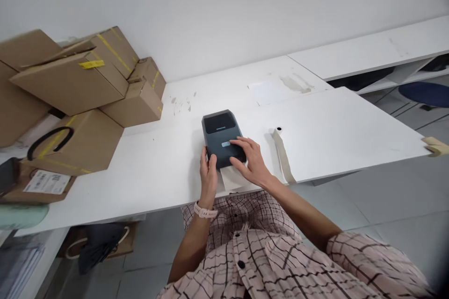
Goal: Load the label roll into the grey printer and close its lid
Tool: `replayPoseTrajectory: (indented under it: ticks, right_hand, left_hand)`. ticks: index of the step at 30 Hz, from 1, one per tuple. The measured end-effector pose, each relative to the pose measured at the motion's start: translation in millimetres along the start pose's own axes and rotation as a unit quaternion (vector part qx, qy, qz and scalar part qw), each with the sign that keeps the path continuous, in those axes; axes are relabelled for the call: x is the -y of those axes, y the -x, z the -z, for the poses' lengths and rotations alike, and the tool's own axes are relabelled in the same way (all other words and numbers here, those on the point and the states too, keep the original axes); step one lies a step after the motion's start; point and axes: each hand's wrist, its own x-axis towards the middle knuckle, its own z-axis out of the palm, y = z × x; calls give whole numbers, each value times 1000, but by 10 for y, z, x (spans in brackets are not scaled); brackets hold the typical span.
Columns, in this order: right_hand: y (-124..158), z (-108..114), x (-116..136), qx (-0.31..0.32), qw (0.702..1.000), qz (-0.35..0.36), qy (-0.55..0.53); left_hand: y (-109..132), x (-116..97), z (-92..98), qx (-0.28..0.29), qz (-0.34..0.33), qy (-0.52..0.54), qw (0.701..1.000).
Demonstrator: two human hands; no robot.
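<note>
A dark grey label printer (221,138) with a black window and a small light button stands on the white table in front of me. My left hand (208,175) grips its front left corner, the thumb in front and the fingers along the side. My right hand (250,161) is spread over the front right part, with a fingertip at the button and the thumb low near the front edge. A pale strip of paper (232,178) lies at the printer's front, partly covered by the right hand. Right of it, a small paper roll (278,130) has its tail unrolled to the table edge.
Several cardboard boxes (80,79) are piled on the left of the white table (168,168). A whitish sheet (264,93) lies toward the wall. At the right are a shelf unit (382,51) and a dark blue stool (426,93). A dark bag (100,243) sits below the table.
</note>
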Motion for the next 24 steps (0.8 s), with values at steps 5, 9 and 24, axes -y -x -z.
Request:
replayPoseTrajectory:
  ticks: [5, 9, 24]
  right_hand:
    - [239, 64, -231, -26, 973, -178, -145]
    - [283, -2, -269, -13, 962, -186, -201]
    - [-935, 170, -100, -19, 985, -46, -167]
  left_hand:
    - [8, 61, 18, -13, 14, -17, 1000]
    - [-43, 119, -3, -31, -2, -25, 999]
    - [-672, -361, 135, -35, -91, 31, 995]
